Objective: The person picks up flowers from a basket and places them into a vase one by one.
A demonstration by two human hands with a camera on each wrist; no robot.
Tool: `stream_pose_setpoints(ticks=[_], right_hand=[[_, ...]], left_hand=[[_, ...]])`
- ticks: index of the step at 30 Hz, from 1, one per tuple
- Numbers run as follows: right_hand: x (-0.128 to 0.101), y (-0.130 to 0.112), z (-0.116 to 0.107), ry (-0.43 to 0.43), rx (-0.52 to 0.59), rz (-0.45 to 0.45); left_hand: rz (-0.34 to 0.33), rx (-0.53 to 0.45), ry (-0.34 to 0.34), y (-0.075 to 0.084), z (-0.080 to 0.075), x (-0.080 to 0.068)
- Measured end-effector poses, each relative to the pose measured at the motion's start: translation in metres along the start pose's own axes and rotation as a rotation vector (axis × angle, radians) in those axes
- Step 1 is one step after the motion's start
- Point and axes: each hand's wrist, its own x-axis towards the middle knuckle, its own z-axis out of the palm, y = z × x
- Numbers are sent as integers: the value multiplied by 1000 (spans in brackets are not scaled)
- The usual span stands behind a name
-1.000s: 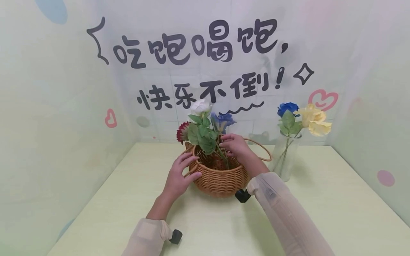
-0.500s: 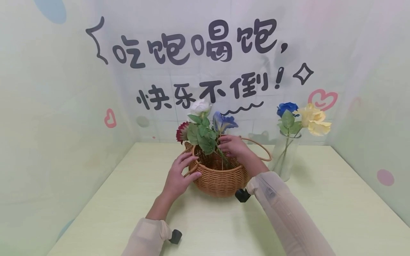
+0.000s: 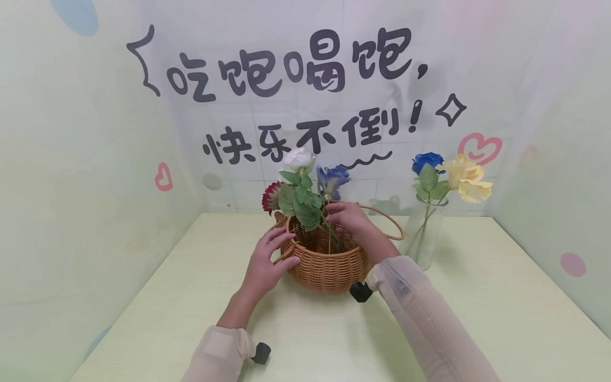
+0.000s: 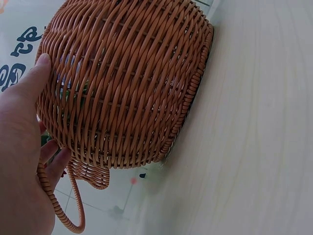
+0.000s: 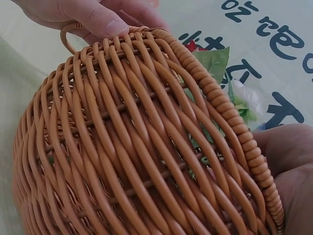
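Note:
A brown wicker basket (image 3: 329,273) stands on the table, with its rim held at the left side by my left hand (image 3: 267,262). In the left wrist view the thumb lies on the outside of the weave and the fingers curl in by the looped handle (image 4: 73,215). Over the basket's opening my right hand (image 3: 350,220) pinches the thin stem of a blue flower (image 3: 333,180), whose lower end is inside the basket. Beside it a white rose (image 3: 298,159) and a dark red flower (image 3: 271,197) lean left in the basket. The right fingertips are partly hidden behind the rim in the right wrist view.
A clear glass vase (image 3: 422,244) stands to the right of the basket, holding a dark blue rose (image 3: 426,161) and a pale yellow flower (image 3: 468,178). The basket's right handle (image 3: 393,223) sticks out toward the vase. A printed cloth wall (image 3: 286,116) closes off the back.
The lower end of the blue flower's stem has swung left inside the basket, and the stem now stands more upright. My right hand has shifted very slightly; my left hand stays on the rim.

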Motion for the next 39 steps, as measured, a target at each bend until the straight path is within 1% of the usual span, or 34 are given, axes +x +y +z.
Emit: stream_pose_setpoints(ticks=[6, 16, 23, 30, 39], right_hand=[[-2, -2, 1, 5, 132, -26], [-3, -1, -1, -11, 237, -85], [-2, -2, -2, -13, 283, -109], [-3, -2, -3, 17, 316, -134], [-5, -1, -5, 14, 356, -147]], left_hand=[[2, 2, 1, -1, 0, 0], [11, 4, 0, -1, 1, 0], [19, 3, 5, 0, 1, -1], [36, 7, 9, -2, 1, 0], [28, 7, 4, -4, 2, 0]])
